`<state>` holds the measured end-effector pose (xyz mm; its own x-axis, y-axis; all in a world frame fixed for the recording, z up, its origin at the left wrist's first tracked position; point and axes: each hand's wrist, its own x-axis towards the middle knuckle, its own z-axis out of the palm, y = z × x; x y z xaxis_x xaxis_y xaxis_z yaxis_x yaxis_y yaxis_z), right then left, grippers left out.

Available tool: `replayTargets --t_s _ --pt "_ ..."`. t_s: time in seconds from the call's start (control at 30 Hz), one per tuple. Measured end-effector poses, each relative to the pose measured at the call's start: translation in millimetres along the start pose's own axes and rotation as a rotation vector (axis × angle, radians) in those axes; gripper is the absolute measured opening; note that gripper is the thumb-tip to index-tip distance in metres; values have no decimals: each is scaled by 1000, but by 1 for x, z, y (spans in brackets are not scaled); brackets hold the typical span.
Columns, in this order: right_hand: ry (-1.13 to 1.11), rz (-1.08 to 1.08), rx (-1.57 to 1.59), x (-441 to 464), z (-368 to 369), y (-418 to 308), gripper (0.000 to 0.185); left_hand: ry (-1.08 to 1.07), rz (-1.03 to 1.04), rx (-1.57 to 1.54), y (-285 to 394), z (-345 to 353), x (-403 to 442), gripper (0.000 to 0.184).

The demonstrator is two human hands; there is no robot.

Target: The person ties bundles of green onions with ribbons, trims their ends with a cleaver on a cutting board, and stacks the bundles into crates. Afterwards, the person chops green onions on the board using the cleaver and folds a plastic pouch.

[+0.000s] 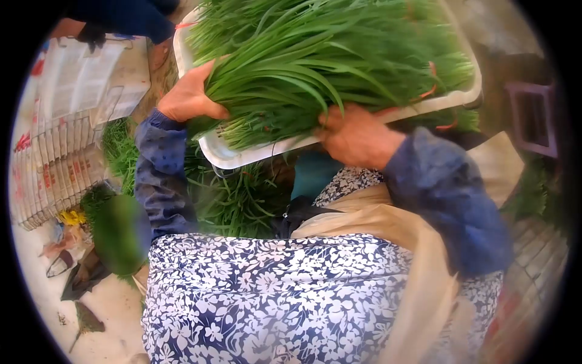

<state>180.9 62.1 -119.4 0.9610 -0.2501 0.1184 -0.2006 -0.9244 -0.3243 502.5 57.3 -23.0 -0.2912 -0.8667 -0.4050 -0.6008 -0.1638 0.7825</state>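
Note:
Long green leafy stalks (pixel 291 60) fill a white tray (pixel 242 159) at the top centre, some bundled with red ties. My left hand (pixel 191 97) is wrapped round the left end of a bunch, its thumb pointing right over the tray's left side. At the tray's near edge, my right hand (pixel 357 136) has its fingers curled against the leaves; whatever lies inside them is hidden and slightly blurred.
Stacked white crates (pixel 57 164) stand at the left, with another white container (pixel 91 76) behind. More greens (pixel 236 203) lie below the tray. A purple crate frame (pixel 533 118) is at the right. Part of another person in dark clothes (pixel 124 18) shows at the upper left.

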Motion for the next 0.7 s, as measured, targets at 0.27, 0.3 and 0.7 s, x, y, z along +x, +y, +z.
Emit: replayTargets --t_s 0.27,0.3,0.7 --pt "95 139 281 0 48 19 42 237 318 706 -47 44 -17 98" --pt "-54 289 407 -8 26 11 42 240 254 821 -43 53 -19 101" --pt "146 418 42 -84 -75 0 28 232 155 752 -31 80 -6 102"
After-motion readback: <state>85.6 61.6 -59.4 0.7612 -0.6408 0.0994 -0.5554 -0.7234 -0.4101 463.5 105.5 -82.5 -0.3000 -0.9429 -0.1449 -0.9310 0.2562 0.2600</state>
